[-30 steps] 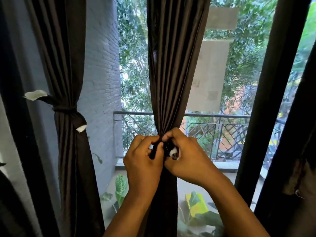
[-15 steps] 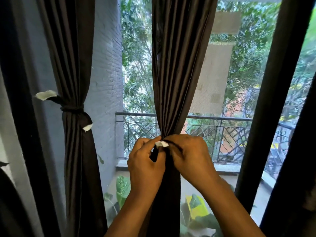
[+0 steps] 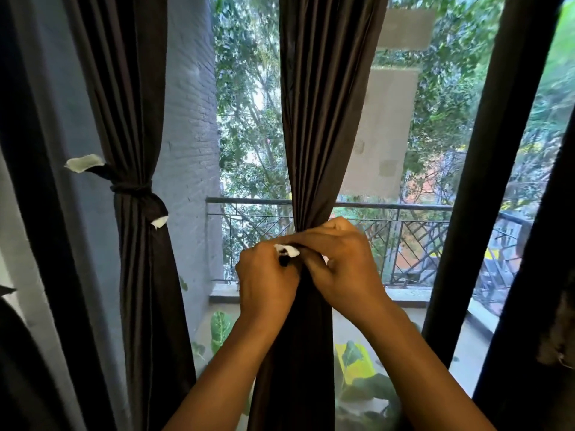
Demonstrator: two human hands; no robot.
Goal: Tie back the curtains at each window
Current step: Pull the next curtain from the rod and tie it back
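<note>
A dark brown curtain (image 3: 323,119) hangs in the middle of the window, gathered into a narrow bunch at waist height. Both my hands work at that bunch. My left hand (image 3: 267,278) pinches the dark tie-back strap with its white tip (image 3: 287,249). My right hand (image 3: 339,262) reaches across the front of the bunch and grips the strap where it wraps the fabric. The knot itself is hidden under my fingers. On the left a second brown curtain (image 3: 137,275) is bound by a knotted tie-back (image 3: 133,191) with white ends.
A dark window frame post (image 3: 485,169) stands at the right, with more dark curtain beyond it. Through the glass I see a balcony railing (image 3: 389,206), a grey brick wall (image 3: 189,135), trees and potted leaves below. Paper sheets stick to the pane.
The strap's white tip, earlier by my right palm, came up between my hands and now lies on top of my left hand. My right hand stretched leftward over the bunch.
</note>
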